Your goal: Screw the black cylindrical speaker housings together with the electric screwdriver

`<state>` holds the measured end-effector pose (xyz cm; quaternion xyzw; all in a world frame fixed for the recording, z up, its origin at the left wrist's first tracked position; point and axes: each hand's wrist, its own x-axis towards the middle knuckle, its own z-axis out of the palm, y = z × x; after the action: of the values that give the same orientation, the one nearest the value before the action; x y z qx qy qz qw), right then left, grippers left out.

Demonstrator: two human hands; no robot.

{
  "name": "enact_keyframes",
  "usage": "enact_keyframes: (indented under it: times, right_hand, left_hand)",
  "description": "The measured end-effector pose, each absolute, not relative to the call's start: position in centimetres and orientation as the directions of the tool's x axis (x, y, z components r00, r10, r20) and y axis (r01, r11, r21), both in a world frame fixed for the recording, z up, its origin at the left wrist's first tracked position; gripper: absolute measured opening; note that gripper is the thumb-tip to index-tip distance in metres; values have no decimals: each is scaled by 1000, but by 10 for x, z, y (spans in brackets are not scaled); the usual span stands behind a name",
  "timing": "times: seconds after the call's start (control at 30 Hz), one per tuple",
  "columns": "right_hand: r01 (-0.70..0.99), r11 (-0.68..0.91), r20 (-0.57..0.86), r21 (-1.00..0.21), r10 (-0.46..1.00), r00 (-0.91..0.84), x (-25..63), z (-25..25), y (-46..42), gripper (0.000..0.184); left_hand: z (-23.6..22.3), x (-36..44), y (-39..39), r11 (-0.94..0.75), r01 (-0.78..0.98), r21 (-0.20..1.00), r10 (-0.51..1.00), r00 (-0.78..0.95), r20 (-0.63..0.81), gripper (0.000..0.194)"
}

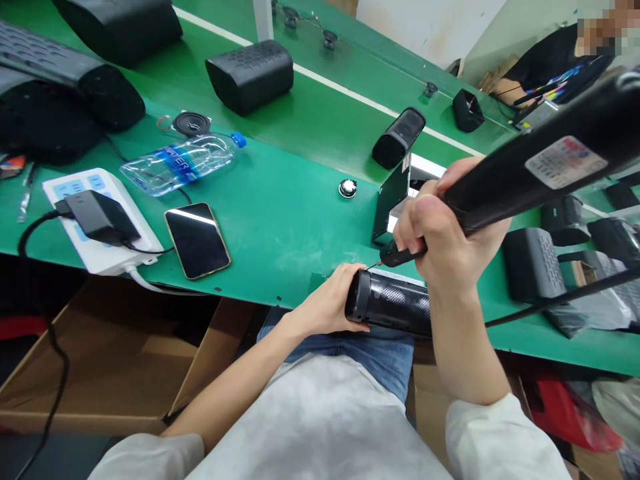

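Note:
A black speaker housing [397, 303] with a perforated metal grille lies at the table's front edge, above my lap. My left hand [330, 300] is wrapped round its left end. In my right hand [445, 233] is a black electric screwdriver [540, 143], tilted, its body rising to the upper right and its thin bit pointing down left. The bit's tip is at the housing's left end, close to my left fingers; whether it touches a screw is too small to tell. My right forearm hides the housing's right end.
Left on the green table [290, 220] are a power strip [95, 247], a phone [197, 240], a water bottle [185, 163] and a loose speaker driver [191, 123]. A small round part [347, 188] lies mid-table beside a black box [393, 200]. A person [543, 63] sits across.

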<state>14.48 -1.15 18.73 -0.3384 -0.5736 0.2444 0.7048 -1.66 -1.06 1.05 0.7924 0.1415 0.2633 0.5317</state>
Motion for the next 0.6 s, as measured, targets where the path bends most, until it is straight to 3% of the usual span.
enact_keyframes:
  times: [0.43, 0.6]
  right_hand:
    - [61, 625, 623, -778, 755, 205, 143, 178, -15, 21]
    - [55, 653, 651, -756, 739, 174, 140, 186, -17, 14]
  left_hand:
    - [16, -18, -10, -341, -56, 938, 503, 833, 233, 111]
    - [19, -17, -11, -379, -20, 925, 520, 822, 231, 105]
